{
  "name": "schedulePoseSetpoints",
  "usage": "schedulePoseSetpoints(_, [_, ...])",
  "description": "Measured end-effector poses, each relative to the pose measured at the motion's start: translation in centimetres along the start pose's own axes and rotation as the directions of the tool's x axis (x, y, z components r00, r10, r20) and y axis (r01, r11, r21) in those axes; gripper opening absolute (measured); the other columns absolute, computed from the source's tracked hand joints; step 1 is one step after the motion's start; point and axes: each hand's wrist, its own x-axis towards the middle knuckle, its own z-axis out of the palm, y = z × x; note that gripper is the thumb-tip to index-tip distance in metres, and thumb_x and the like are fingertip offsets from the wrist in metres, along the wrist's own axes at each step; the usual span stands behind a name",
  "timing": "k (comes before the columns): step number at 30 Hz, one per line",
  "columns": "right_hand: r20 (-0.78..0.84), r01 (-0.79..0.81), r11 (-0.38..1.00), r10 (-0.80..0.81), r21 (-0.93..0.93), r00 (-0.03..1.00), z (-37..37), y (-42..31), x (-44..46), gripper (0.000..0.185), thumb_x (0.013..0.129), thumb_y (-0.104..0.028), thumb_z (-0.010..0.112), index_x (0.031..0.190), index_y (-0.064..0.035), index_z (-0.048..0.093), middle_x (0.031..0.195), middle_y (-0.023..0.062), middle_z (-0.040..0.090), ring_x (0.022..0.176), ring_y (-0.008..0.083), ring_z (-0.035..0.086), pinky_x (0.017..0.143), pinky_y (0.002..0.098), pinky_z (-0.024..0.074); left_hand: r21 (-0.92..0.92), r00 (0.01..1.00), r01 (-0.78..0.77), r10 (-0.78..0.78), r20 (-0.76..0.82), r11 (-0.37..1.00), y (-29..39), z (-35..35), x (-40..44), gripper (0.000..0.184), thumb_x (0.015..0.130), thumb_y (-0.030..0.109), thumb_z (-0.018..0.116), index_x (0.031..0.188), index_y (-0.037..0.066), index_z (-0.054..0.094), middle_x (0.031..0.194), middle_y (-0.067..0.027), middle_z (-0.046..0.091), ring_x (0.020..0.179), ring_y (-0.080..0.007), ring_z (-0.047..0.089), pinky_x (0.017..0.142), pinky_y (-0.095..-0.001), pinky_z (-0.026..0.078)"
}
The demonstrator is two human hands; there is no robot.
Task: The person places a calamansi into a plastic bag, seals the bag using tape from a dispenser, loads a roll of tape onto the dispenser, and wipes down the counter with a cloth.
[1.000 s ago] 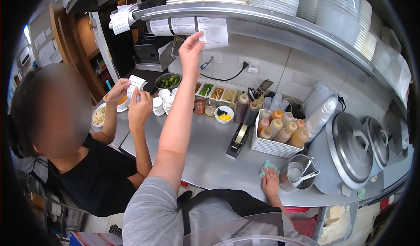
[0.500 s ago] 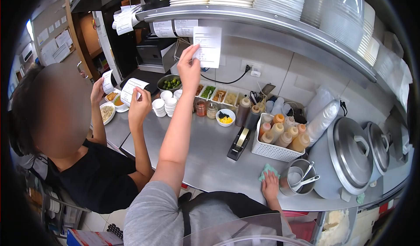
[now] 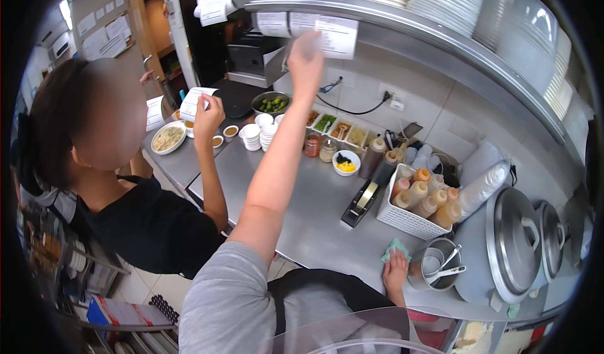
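My left hand [image 3: 306, 53], a little blurred, is raised to the shelf's front edge and pinches the left side of a printed order slip [image 3: 340, 37]. Two other slips, including a left one [image 3: 272, 24], hang from that edge beside it. Down on the steel counter, my right hand [image 3: 396, 270] lies flat with its fingers stretched over a green cloth [image 3: 395, 251]. Just right of it stands a metal pot [image 3: 434, 266] with white-handled utensils in it.
A co-worker [image 3: 157, 228] at my left holds a curled slip [image 3: 196, 102]. A tape dispenser [image 3: 362, 204], a white basket [image 3: 412, 220] of sauce bottles and a bowl [image 3: 346, 163] with yellow and dark food stand on the counter. Large lidded pots [image 3: 503, 247] fill the right.
My left hand has moved the slip up to the shelf edge, beside the hanging ones. The view has shifted leftward. My right hand stays on the cloth; the co-worker's slips have lowered.
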Motion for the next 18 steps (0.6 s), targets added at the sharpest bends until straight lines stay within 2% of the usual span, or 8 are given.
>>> schedulePoseSetpoints(1, [0.009, 0.019, 1.0, -0.02, 0.004, 1.0, -0.1, -0.1, 0.1, 0.039, 0.08, -0.019, 0.05, 0.118, -0.0118, 0.049, 0.124, 0.0103, 0.045, 0.118, 0.0291, 0.037, 0.099, 0.0448, 0.0246, -0.079, 0.998, 0.039, -0.042, -0.04, 0.996, 1.1, -0.1, -0.8, 0.035, 0.068, -0.004, 0.051, 0.101, 0.004, 0.058, 0.108, -0.0104, 0.054, 0.101, -0.0205, 0.052, 0.083, -0.03, 0.042])
schedulePoseSetpoints(2, [0.023, 0.0, 1.0, 0.0, 0.008, 1.0, -0.3, -0.3, 0.1, 0.039, 0.08, -0.018, 0.05, 0.119, -0.0116, 0.049, 0.125, 0.0104, 0.044, 0.119, 0.0293, 0.036, 0.1, 0.0453, 0.0238, -0.097, 0.996, 0.085, -0.087, -0.016, 0.992, 1.5, -0.5, -1.8, 0.033, 0.069, -0.001, 0.054, 0.101, 0.005, 0.058, 0.113, -0.0104, 0.051, 0.106, -0.0221, 0.049, 0.083, -0.0317, 0.042])
schedulePoseSetpoints(4, [0.048, 0.001, 1.0, -0.001, 0.012, 0.999, -0.3, -0.3, 0.2, 0.039, 0.08, -0.017, 0.05, 0.119, -0.0115, 0.049, 0.126, 0.0106, 0.043, 0.12, 0.0296, 0.035, 0.1, 0.0458, 0.0231, 0.038, 1.0, 0.005, -0.006, 0.021, 0.999, 1.1, -1.6, -3.9, 0.031, 0.07, 0.0, 0.054, 0.1, 0.007, 0.058, 0.114, -0.0101, 0.049, 0.108, -0.023, 0.046, 0.082, -0.0322, 0.042])
schedulePoseSetpoints(8, [0.094, -0.004, 0.995, -0.005, 0.097, 0.996, -0.3, -0.1, 0.3, 0.041, 0.08, -0.016, 0.05, 0.12, -0.0101, 0.047, 0.129, 0.0119, 0.04, 0.123, 0.0313, 0.031, 0.101, 0.0476, 0.0194, 0.014, 0.973, 0.196, -0.196, 0.119, 0.981, 0.9, -3.3, -9.9, 0.028, 0.071, 0.002, 0.054, 0.097, 0.008, 0.059, 0.111, -0.0094, 0.051, 0.104, -0.0214, 0.048, 0.076, -0.0304, 0.043])
schedulePoseSetpoints(10, [0.127, 0.003, 0.991, -0.02, 0.131, 0.992, -0.3, -0.4, 0.6, 0.041, 0.08, -0.015, 0.05, 0.121, -0.0096, 0.047, 0.13, 0.0123, 0.039, 0.123, 0.0318, 0.03, 0.102, 0.0482, 0.0183, 0.106, 0.94, 0.261, -0.278, 0.2, 0.959, -0.1, -4.3, -13.0, 0.028, 0.073, 0.002, 0.054, 0.101, 0.006, 0.057, 0.113, -0.0097, 0.05, 0.103, -0.0189, 0.049, 0.083, -0.0281, 0.041])
schedulePoseSetpoints(12, [0.187, 0.106, 0.975, -0.144, 0.197, 0.972, -0.1, -1.2, 0.7, 0.041, 0.08, -0.014, 0.05, 0.12, -0.0091, 0.047, 0.13, 0.0132, 0.038, 0.123, 0.0327, 0.031, 0.102, 0.0483, 0.0172, 0.073, 0.89, 0.377, -0.383, 0.248, 0.923, 0.8, -5.3, -15.7, 0.028, 0.074, 0.002, 0.054, 0.101, 0.007, 0.057, 0.112, -0.0089, 0.05, 0.104, -0.0186, 0.049, 0.083, -0.028, 0.041])
schedulePoseSetpoints(16, [0.246, 0.277, 0.912, -0.355, 0.301, 0.902, 1.0, -6.6, 1.7, 0.041, 0.079, -0.014, 0.051, 0.12, -0.0095, 0.048, 0.13, 0.0126, 0.038, 0.123, 0.0326, 0.031, 0.102, 0.0483, 0.018, 0.174, 0.816, 0.453, -0.485, 0.313, 0.875, 2.1, -6.9, -20.9, 0.027, 0.074, 0.002, 0.055, 0.1, 0.007, 0.058, 0.11, -0.008, 0.052, 0.106, -0.0208, 0.048, 0.085, -0.0306, 0.04])
schedulePoseSetpoints(18, [0.255, 0.403, 0.833, -0.512, 0.379, 0.82, 2.5, -9.3, 2.5, 0.041, 0.078, -0.015, 0.053, 0.119, -0.0104, 0.048, 0.13, 0.0115, 0.039, 0.123, 0.0323, 0.031, 0.101, 0.048, 0.0196, 0.274, 0.865, 0.263, -0.352, 0.358, 0.925, 3.7, -7.5, -20.7, 0.024, 0.073, 0.002, 0.055, 0.097, 0.006, 0.058, 0.108, -0.0091, 0.053, 0.106, -0.0237, 0.048, 0.086, -0.0332, 0.04])
